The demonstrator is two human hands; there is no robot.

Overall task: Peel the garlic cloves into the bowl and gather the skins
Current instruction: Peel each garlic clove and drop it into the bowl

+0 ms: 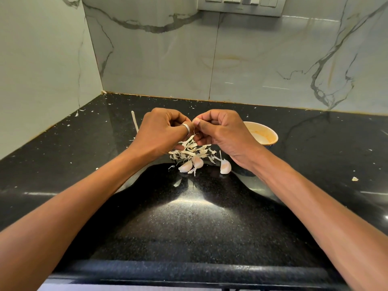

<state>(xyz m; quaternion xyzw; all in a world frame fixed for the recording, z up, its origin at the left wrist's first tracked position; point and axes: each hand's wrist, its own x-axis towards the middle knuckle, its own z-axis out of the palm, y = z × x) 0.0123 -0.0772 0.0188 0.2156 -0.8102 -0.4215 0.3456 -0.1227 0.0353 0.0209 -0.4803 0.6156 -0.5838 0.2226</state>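
Left hand (165, 131), silver ring (185, 128) on thumb, and right hand (222, 131) meet fingertip to fingertip above the counter. Both have fingers curled tight, pinching a small pale garlic piece (194, 120), mostly hidden, with a thin skin strand (194, 132) hanging. Below them is a loose pile of papery white garlic skins (193, 151). 3 unpeeled pale cloves (198, 162) lie at its near edge on the black speckled stone counter (189, 223). Round cream-orange bowl (266, 133) sits just behind the right hand, contents unclear.

Left hand (163, 132) and right hand (223, 131) on a half-hidden clove (194, 122) above the skins (192, 151), bowl (266, 134) nearby
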